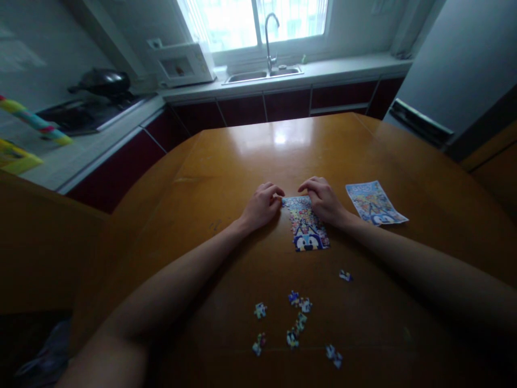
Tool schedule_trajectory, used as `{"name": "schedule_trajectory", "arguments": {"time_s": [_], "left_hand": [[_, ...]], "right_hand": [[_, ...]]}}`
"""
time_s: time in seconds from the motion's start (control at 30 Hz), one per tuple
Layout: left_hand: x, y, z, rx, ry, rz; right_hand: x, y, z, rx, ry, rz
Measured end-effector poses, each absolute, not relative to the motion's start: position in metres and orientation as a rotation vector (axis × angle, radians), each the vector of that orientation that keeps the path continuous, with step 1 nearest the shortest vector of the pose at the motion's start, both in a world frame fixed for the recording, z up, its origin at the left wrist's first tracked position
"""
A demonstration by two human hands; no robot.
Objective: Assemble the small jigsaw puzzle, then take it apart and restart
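A mostly joined jigsaw puzzle (310, 237) with a blue cartoon dog face lies flat on the table. My left hand (264, 205) is at its upper left corner, thumb and forefinger curled close together. Across the upper right edge rests my right hand (322, 200), its fingers bent inward and covering part of the picture. Whether a small piece is in either hand's fingertips is hidden. Nearer to me lie several loose puzzle pieces, among them one piece (260, 310) at left, a piece (345, 275) under the right forearm's side, and a piece (334, 356) lowest.
A printed picture sheet (374, 203) with the same dog lies right of my right hand. The brown wooden table (226, 167) has a rounded far edge. Beyond stand a counter with a sink (262, 75), a microwave (183, 64), and a wok (103, 81) on the stove.
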State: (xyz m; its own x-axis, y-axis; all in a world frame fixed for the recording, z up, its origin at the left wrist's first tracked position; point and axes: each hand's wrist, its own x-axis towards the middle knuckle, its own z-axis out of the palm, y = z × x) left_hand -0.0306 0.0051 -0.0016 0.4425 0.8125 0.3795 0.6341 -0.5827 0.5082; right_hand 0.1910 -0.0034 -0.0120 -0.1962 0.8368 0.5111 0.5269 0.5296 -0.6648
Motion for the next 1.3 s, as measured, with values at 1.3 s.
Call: {"name": "schedule_trajectory", "arguments": {"time_s": [1.3], "left_hand": [[-0.0333,0.0063,-0.0016,2.438,1.138,0.833]], "right_hand": [[0.1889,-0.0101,-0.0145,-1.033,-2.308,0.335]]}}
